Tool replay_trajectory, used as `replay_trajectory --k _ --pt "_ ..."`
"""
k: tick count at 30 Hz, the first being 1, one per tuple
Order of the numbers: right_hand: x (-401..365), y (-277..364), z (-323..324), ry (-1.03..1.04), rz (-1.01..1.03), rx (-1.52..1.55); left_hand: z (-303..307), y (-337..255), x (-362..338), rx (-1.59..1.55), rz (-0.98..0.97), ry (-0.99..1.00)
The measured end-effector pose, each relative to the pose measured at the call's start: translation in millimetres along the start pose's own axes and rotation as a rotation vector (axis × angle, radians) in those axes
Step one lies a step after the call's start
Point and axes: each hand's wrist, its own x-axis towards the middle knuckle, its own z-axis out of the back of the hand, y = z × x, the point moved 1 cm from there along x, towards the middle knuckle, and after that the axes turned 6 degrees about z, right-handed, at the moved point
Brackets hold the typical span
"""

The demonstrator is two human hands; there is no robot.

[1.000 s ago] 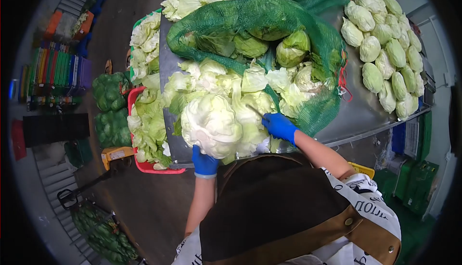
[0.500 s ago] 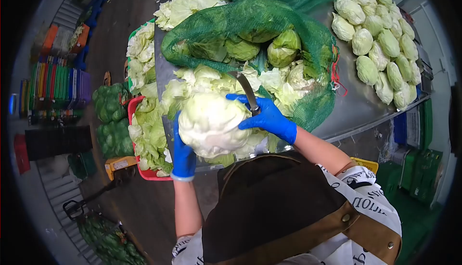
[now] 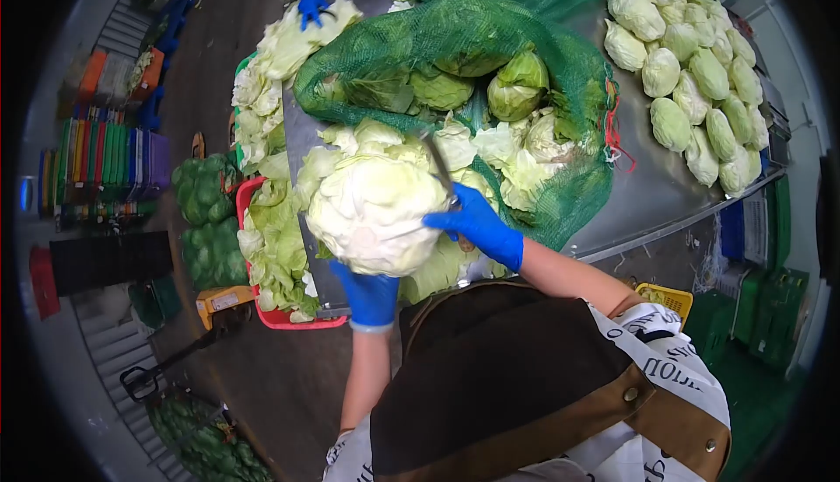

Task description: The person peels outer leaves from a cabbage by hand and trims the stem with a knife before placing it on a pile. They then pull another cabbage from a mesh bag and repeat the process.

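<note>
A large pale cabbage (image 3: pixel 376 211) is held above the near edge of the metal table. My left hand (image 3: pixel 367 296), in a blue glove, grips it from below; its fingertips are hidden behind the cabbage. My right hand (image 3: pixel 479 227), also gloved, grips a curved knife (image 3: pixel 438 160) whose blade points away from me. Fingers of that hand touch the cabbage's right side. Loose cabbage leaves (image 3: pixel 437 274) lie beneath and around it. Just beyond, a green mesh bag (image 3: pixel 411 40) lies open with several whole cabbages (image 3: pixel 518 88) inside.
Trimmed cabbages (image 3: pixel 691 88) are piled on the table (image 3: pixel 630 211) at right. A red crate (image 3: pixel 297 321) of leaves stands at the left edge, beside a green crate (image 3: pixel 238 75). Another person's gloved hand (image 3: pixel 311 3) reaches onto leaves at the far left.
The cabbage has turned and shifted slightly left. My left hand has moved from its left side to underneath. Another person's hand has appeared at the far left, where leaves have shifted.
</note>
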Motion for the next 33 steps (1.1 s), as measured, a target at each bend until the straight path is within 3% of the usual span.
replay_trajectory --k 1,4,5,7,10,13,17,20,33 --pt "6 2 8 -0.008 -0.067 0.106 2 -8 -1 -0.048 0.035 0.185" --pt "17 6 36 0.23 -0.167 0.162 3 -37 -9 0.479 0.054 -0.087" --pt "17 3 34 0.215 -0.19 0.112 18 -40 -10 0.438 0.017 0.056" --pt "17 3 31 0.185 -0.227 0.001 23 -30 -5 0.442 0.062 -0.109" --pt "6 -16 33 -0.103 0.588 -0.842 35 -2 8 0.454 0.055 -0.334" --pt "-29 -43 33 0.056 0.446 -0.993 68 32 16 0.492 -0.018 -0.562" --pt "-55 -64 27 0.158 0.296 -1.095 66 38 25 0.358 -0.022 -0.632" --pt "-47 -65 17 0.123 0.388 -1.172 63 39 27 0.476 -0.052 -0.636" --pt "-13 -73 -3 0.143 0.396 -1.407 54 48 33 0.489 -0.132 -0.69"
